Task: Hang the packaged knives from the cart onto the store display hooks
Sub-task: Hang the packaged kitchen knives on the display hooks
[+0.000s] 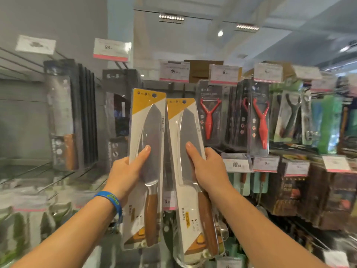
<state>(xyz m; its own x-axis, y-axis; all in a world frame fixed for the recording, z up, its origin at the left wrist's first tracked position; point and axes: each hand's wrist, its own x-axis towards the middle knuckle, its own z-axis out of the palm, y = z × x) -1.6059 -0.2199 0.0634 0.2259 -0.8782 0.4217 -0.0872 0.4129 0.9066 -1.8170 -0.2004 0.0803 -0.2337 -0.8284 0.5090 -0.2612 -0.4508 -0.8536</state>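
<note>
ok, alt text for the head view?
Each hand holds up a packaged knife, side by side: the left hand grips the left knife, the right hand the right knife. Red peelers hang behind, to the right, under price tags.

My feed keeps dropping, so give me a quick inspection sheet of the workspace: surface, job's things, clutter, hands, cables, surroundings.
Surface: no table seen; slat wall with hanging stock.
Job's things: left knife and right knife, both packaged, held upright side by side before the display; neither is on a hook yet. Cart not in view.
Clutter: nothing seen.
Hands: left hand grips the left knife at mid-pack; right hand grips the right knife the same way.
Cables: nothing seen.
Surroundings: red peelers hanging to the right, price tags above, ceiling lights, blue wristband on the left wrist.
</note>
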